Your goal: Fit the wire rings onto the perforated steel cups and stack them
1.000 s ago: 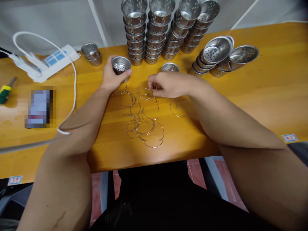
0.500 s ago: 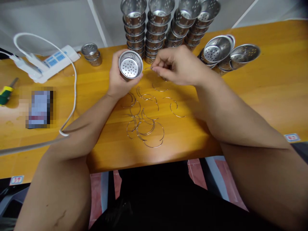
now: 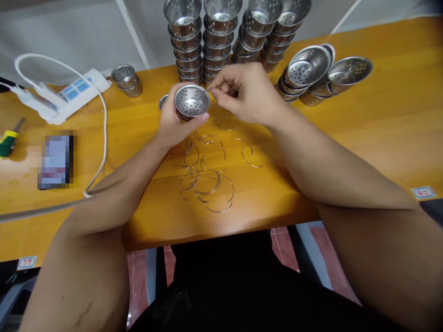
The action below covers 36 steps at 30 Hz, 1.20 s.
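My left hand is wrapped round a small metal cup with a perforated bottom and wall, its mouth tilted toward me. My right hand is closed in a pinch at the cup's right rim. Between its fingertips is a thin wire, of which only a short bit shows. Below both hands, several thin curved wires lie loose and partly overlapping on the wooden table. Part of another metal cup shows just behind my left hand.
Tall stacks of perforated cups stand at the back. More cups lean at the right, and a short stack stands at left. A power strip with a white cable, a phone and a screwdriver are further left.
My right hand has moved left with the wire, up to the cup's rim. The cup in my left hand has turned, its mouth now looking flatter. The view has shifted slightly.
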Tool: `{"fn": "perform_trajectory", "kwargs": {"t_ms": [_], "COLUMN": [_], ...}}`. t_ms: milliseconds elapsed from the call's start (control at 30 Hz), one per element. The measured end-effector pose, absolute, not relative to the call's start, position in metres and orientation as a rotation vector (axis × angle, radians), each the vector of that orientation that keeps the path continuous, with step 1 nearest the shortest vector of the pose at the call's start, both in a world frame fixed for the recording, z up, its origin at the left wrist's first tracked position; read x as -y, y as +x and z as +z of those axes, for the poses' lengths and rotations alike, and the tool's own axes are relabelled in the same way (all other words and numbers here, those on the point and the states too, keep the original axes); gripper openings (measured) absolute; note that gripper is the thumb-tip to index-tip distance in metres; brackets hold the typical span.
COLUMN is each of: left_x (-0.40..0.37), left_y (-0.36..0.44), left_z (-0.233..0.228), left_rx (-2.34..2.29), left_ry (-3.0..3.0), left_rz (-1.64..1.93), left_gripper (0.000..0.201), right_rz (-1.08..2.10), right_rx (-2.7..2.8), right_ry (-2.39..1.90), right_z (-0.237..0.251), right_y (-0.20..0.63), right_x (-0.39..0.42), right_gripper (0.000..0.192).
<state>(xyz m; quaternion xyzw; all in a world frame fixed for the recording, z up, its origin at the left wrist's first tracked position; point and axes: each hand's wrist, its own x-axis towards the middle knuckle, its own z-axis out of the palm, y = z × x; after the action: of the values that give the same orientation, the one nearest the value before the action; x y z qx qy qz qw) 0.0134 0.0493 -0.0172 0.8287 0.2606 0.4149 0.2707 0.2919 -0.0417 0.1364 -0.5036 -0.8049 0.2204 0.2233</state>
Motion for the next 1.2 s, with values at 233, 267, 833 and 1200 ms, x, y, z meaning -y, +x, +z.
{"fn": "perform_trajectory", "kwargs": {"t_ms": [233, 267, 833, 1200], "left_x": [-0.047, -0.047, -0.064, -0.049], "left_y": [0.022, 0.022, 0.018, 0.018], "left_z": [-0.011, -0.009, -0.03, -0.031], "left_rx": [-0.755, -0.761, -0.568, -0.622], "left_ry": [2.126, 2.116, 1.9, 2.006], "left_rz": [1.152, 1.138, 1.269, 1.12], "left_gripper": [0.114, 0.113, 0.109, 0.119], "right_rz": [0.583, 0.584, 0.554, 0.471], "right_rx": [2.23, 2.234, 2.145, 2.269], "right_ry": [-1.385, -1.402, -1.44, -1.549], "right_z": [0.131, 0.13, 0.123, 0.118], "right_y": [0.287, 0.286, 0.285, 0.269], "right_x": [0.043, 0.043, 0.04, 0.046], "right_gripper": [0.049, 0.048, 0.055, 0.056]}}
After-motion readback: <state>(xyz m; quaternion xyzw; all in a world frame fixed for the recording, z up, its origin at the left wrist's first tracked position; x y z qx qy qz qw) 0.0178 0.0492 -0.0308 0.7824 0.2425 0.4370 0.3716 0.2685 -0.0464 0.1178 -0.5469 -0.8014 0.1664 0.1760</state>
